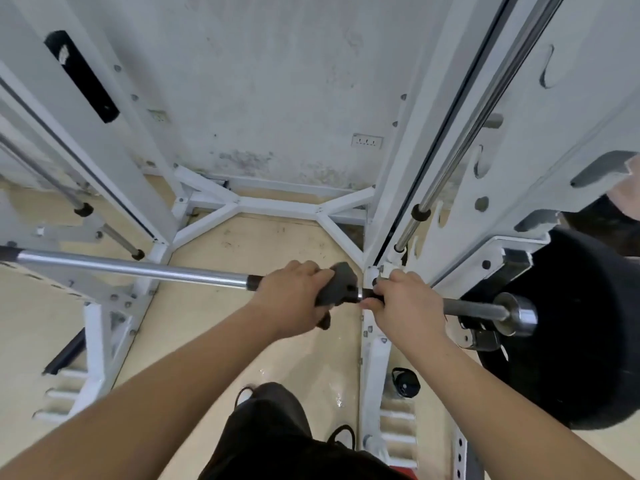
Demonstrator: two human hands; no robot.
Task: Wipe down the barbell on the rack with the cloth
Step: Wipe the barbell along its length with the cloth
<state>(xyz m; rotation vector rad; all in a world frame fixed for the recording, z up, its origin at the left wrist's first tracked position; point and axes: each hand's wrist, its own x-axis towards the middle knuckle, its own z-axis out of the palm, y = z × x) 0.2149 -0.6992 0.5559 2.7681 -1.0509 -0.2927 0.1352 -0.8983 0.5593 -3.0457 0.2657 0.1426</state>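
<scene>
The barbell (131,268) lies across the white rack (391,216), its right end carrying a black weight plate (568,334). Both hands grip it near the rack's right upright. The left hand (294,299) is closed around a grey cloth (337,285) wrapped on the bar. The right hand (405,303) clasps the bare bar just beside it.

Lighting: bright, even, diffuse; shadows faint. Glare: highlights along the long chrome steel barbell (131,268), centre left. Distortion: strong wide-angle bending at frame edges. Sharpness: slightly soft throughout, blurrier in lower corners.
</scene>
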